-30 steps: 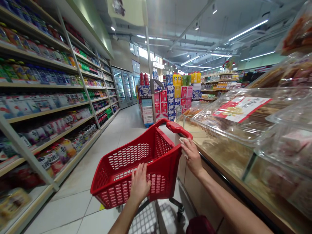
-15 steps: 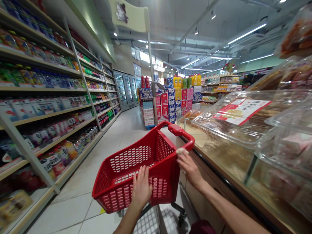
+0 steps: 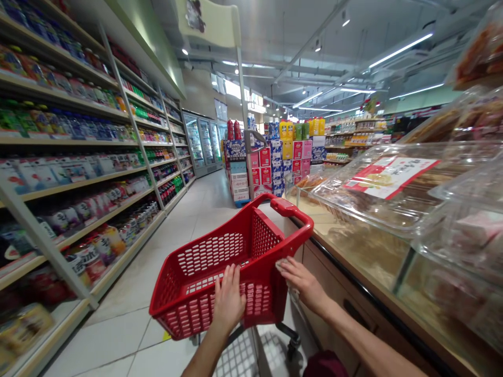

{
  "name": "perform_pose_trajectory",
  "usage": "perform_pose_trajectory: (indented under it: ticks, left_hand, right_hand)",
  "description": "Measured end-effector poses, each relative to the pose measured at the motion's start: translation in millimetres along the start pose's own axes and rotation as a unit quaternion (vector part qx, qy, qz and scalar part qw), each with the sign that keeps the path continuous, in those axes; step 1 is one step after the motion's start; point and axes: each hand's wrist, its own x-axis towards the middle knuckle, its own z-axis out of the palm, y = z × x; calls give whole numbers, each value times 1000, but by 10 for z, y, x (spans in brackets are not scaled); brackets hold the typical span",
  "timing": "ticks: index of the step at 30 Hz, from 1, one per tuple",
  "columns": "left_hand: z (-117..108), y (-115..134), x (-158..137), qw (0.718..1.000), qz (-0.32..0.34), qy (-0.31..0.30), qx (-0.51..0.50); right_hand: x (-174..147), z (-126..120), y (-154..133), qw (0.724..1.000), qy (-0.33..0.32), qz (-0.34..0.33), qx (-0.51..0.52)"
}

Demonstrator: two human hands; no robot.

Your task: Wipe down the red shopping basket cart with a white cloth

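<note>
A red plastic shopping cart [image 3: 178, 314] stands side-on before me, its handle toward the right. My left hand [image 3: 230, 298] lies on the near side rim with fingers stretched out and nothing held. My right hand [image 3: 302, 280] presses a pale crumpled cloth [image 3: 283, 266] against the solid red side panel below the handle. Its fingers are closed over the cloth, so only edges of it show. Inside the cart, the visible part of the basket holds nothing. A caster wheel [image 3: 293, 346] shows beneath the cart.
Tall drink shelves [image 3: 118, 180] line the left side. A glass-sided counter [image 3: 353, 256] with clear plastic food boxes [image 3: 377, 183] runs close along the right. Stacked cartons [image 3: 261, 170] stand ahead, with glass-door fridges [image 3: 200, 139] behind. Pale floor tiles [image 3: 118, 335] run between.
My right hand has slid with the cloth from just under the handle down and left onto the side panel. My left hand and the cart are nearly unmoved.
</note>
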Motion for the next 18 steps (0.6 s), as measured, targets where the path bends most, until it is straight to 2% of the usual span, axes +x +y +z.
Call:
perform_pose_trajectory:
  ticks: [2, 4, 6, 8, 10, 12, 14, 16, 18]
  left_hand:
    - [4, -5, -4, 1000, 2, -1, -2]
    - [14, -11, -18, 1000, 4, 4, 1]
    - [24, -13, -34, 1000, 6, 11, 5]
    - [32, -13, -45, 1000, 8, 14, 5]
    - [40, -15, -49, 1000, 10, 15, 7]
    - [51, -20, -47, 1000, 11, 16, 12]
    - [70, -30, -44, 1000, 14, 21, 14]
    - [93, -40, -43, 999, 17, 27, 14]
    - [114, -46, -44, 999, 18, 30, 14]
  right_hand:
    - [83, -109, 25, 998, 38, 37, -20]
    - [246, -241, 134, 986, 117, 105, -61]
    - [338, -266, 205, 978, 152, 118, -76]
    - [277, -155, 159, 987, 124, 79, -59]
    - [124, -8, 32, 998, 60, 14, -26]
    - [26, 38, -59, 1000, 19, -23, -5]
    - [77, -67, -32, 999, 37, -1, -15]
    - [234, -234, 86, 993, 92, 56, -55]
    - [372, -325, 182, 985, 122, 83, -94]
